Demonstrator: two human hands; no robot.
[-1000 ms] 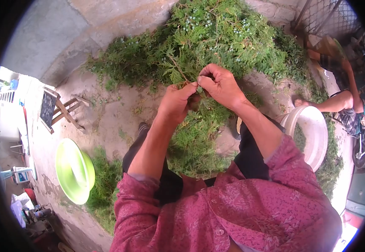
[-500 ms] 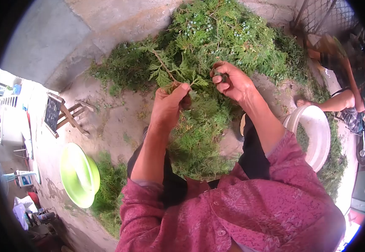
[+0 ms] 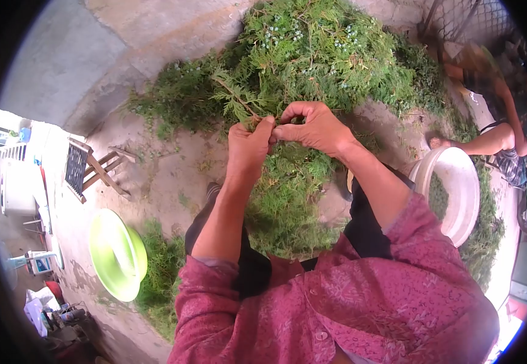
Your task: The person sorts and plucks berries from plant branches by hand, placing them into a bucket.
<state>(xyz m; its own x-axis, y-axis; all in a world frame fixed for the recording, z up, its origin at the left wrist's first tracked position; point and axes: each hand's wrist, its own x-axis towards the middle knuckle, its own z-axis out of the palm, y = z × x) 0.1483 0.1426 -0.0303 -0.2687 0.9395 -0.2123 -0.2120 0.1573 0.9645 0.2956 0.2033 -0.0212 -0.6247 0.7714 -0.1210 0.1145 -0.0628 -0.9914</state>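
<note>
My left hand [image 3: 246, 148] is closed on the woody stem of a leafy evergreen branch [image 3: 237, 96], whose flat green sprays point up and away from me. Against its fingertips, my right hand [image 3: 319, 132] is pinched, thumb to forefinger; whatever sits in that pinch is hidden. Just beyond both hands rises a big heap of evergreen cuttings [image 3: 330, 57] dotted with pale bluish cones. Below the hands, more loose green sprigs [image 3: 291, 194] lie on the ground between my legs.
A lime-green basin [image 3: 99, 255] stands tilted at left, beside more greenery. Behind it is a wooden folding stool [image 3: 102, 167]. To my right stands a white bucket [image 3: 467, 197]. Another person [image 3: 500, 142] sits at far right near a wire fence [image 3: 473, 21].
My right hand has come left from apart, where it held a small dark green bit, to meet my left hand's fingertips. My left hand stays on the branch.
</note>
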